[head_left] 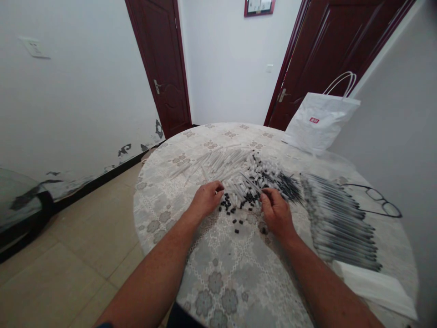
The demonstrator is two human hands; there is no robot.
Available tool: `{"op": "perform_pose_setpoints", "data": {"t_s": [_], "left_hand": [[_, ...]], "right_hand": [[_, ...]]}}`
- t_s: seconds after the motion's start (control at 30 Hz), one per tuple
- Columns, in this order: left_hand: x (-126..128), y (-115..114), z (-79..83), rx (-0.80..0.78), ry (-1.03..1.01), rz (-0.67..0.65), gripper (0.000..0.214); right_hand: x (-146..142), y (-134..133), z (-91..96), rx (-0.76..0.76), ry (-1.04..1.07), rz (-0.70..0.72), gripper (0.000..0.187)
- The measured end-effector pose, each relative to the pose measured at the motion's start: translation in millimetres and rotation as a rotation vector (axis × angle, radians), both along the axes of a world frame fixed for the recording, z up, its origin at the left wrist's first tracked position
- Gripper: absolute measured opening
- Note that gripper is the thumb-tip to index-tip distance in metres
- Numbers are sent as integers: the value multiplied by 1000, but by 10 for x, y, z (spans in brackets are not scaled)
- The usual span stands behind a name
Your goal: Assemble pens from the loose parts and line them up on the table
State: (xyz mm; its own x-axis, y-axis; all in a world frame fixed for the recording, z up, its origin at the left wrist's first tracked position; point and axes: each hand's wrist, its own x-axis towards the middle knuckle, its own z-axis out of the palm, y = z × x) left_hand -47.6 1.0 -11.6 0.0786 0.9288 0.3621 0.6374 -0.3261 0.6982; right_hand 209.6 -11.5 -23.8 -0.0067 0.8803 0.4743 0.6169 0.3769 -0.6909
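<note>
My left hand is at the left edge of the loose pen parts, its thumb and fingertips pressed together; whatever they may hold is too small to make out. A thin pen barrel slants up and to the left from the pinched fingers of my right hand. Between the hands lie small black plugs and short white pen pieces. Beyond them, clear pen tubes are spread across the tablecloth. Dark thin refills lie in a bunch just past my right hand.
Rows of pens lie right of my right arm, with black-framed glasses beside them. A white flat packet is nearer me. At the back right stands a white bag. The round table has a patterned cloth.
</note>
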Motion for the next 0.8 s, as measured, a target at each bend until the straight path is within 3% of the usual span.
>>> {"op": "perform_pose_setpoints", "data": {"t_s": [0.2, 0.33, 0.47, 0.8], "left_hand": [[-21, 39, -81, 17, 133, 51, 20], [-47, 87, -125, 1, 319, 141, 30], [-26, 129, -152, -19, 503, 134, 35], [28, 108, -80, 5, 685, 70, 15]], "right_hand": [[0, -5, 1, 2, -13, 8, 29], [-8, -13, 14, 26, -28, 12, 27], [-17, -17, 21, 42, -30, 16, 27], [-25, -17, 16, 49, -49, 12, 27]]}}
